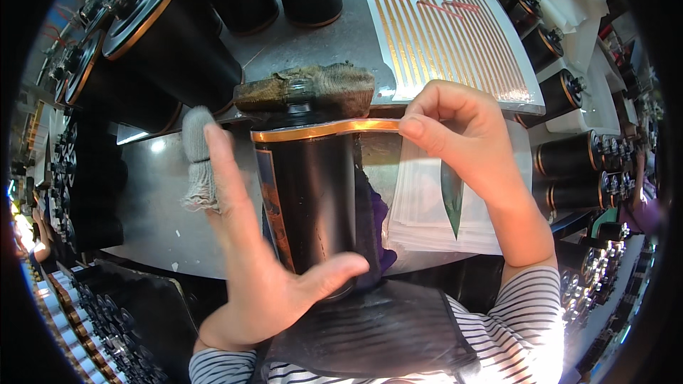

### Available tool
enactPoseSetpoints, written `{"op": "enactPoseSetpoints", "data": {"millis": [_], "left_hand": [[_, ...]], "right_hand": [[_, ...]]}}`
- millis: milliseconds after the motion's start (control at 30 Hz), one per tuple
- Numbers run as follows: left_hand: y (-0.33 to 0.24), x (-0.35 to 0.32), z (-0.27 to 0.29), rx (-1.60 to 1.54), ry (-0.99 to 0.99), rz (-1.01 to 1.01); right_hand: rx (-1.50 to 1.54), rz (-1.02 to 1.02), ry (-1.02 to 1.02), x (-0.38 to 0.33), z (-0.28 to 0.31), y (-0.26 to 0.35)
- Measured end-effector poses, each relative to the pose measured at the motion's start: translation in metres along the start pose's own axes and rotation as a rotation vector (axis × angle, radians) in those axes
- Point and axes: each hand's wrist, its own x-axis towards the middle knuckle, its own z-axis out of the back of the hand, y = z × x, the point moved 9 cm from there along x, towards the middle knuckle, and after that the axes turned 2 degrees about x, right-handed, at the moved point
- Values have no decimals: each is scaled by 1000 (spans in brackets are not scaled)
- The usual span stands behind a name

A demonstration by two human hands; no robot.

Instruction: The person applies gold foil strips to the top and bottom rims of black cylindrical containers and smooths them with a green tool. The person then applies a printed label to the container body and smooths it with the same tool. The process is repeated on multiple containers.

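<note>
Glossy black cylinder [313, 199] with copper band: left hand [263, 270] open, cupping its side; right hand [462, 142] pinching the band at the rim.

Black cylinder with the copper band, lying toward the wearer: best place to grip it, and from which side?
Probably the bare black body of the black cylinder, wrapped from its left side, where the left hand already cups it. It is round and lies on its side, so it could roll. Keep off the copper band, which the right hand pinches.

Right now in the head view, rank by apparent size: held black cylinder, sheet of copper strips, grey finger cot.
1-2. Black copper-rimmed cylinder and white sheet of copper strips: alike; cylinder nearer, unsure.
3. Grey knitted finger cot.
</note>
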Motion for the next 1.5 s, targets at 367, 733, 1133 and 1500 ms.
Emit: {"op": "enactPoseSetpoints", "data": {"millis": [367,733,1133,1500], "left_hand": [[2,0,0,248,43,20],[-22,12,-10,334,175,-162],[41,-20,-12,-333,-42,202],[-31,17,-23,638,256,-156]], "right_hand": [[43,-35,106,8,-22,-10],[99,-75,60,7,-18,-11],[52,-58,146,15,-44,3],[-55,-24,152,15,-40,3]]}}
